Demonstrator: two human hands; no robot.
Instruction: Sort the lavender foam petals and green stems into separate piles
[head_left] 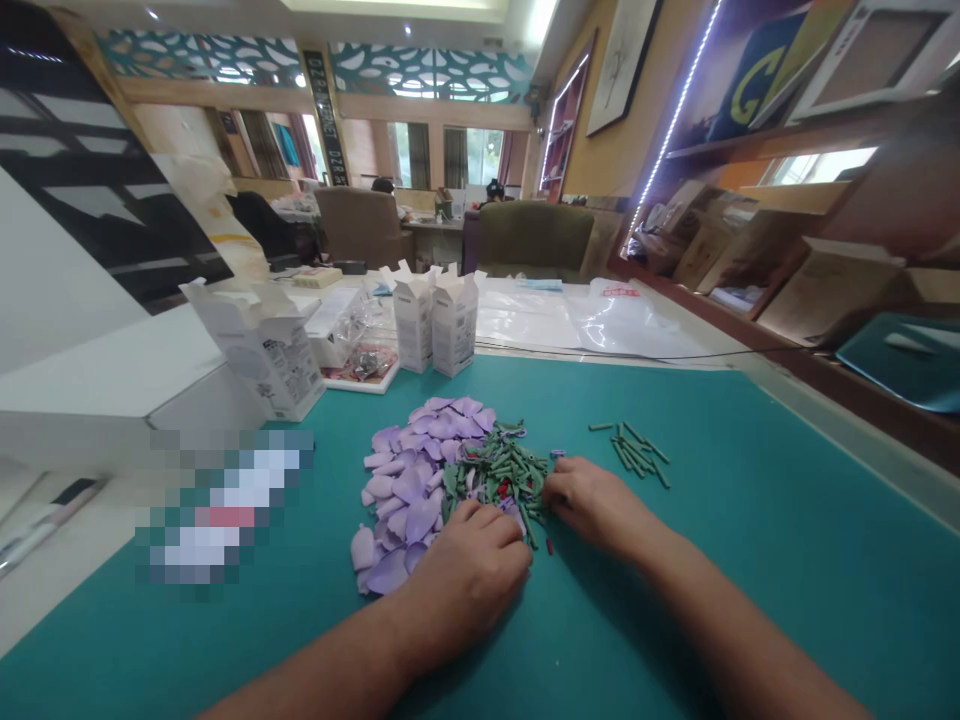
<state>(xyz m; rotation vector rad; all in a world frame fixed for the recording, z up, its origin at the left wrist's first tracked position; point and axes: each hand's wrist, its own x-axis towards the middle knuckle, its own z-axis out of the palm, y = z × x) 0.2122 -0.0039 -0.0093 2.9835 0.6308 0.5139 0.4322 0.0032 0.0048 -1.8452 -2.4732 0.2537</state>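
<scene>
Across a teal work mat (pixel 757 500) in a busy craft studio, a person's bare forearms reached in from the bottom of the frame, both hands palm-down at a heap of small parts. The left hand (pixel 469 570) lay bent over the lower edge of a mound of lavender fabric petals (pixel 412 490), its fingers curled and touching them. The right hand (pixel 596 505) stretched in from the other side, its fingertips at a cluster of short green stems (pixel 499 475) heaped against the petals. Neither hand was spread open, but whether either pinched a piece could not be told. A loose bunch of green sticks (pixel 630 452) lay apart to the right. Beyond stood white cartons (pixel 435 320) and clear plastic sheeting (pixel 525 318), with two olive and tan armchairs (pixel 534 238) farther back.
</scene>
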